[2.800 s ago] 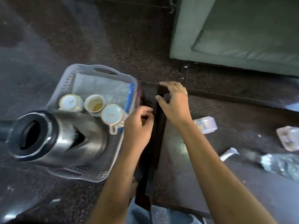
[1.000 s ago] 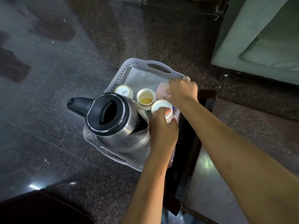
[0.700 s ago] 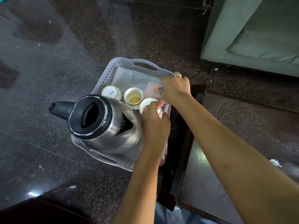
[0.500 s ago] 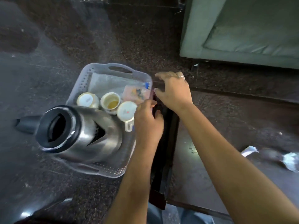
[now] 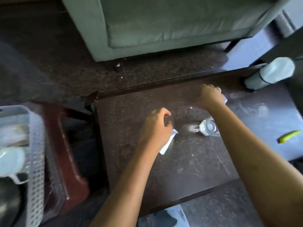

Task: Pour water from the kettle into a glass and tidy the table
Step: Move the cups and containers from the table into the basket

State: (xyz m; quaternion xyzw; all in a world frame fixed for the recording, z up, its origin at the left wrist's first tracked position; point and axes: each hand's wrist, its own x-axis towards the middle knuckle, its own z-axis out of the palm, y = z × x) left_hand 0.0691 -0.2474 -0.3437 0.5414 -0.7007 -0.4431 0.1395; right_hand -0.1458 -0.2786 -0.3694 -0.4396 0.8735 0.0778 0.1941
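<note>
Two hands over the table, both busy with litter: left hand pinching one white paper scrap, its tail trailing on the top, right hand curled round one pale bit near the far edge, too blurred to name. Just beside, between the forearms, one clear container on its side, glass or crushed bottle, can't tell. Probably best to bunch the scrap fully into the palm before lifting, then grab the clear one without rolling it off. Further right, one yellow-green thing. Far left, one perforated basket with one white cup showing. No kettle clearly in sight.
</note>
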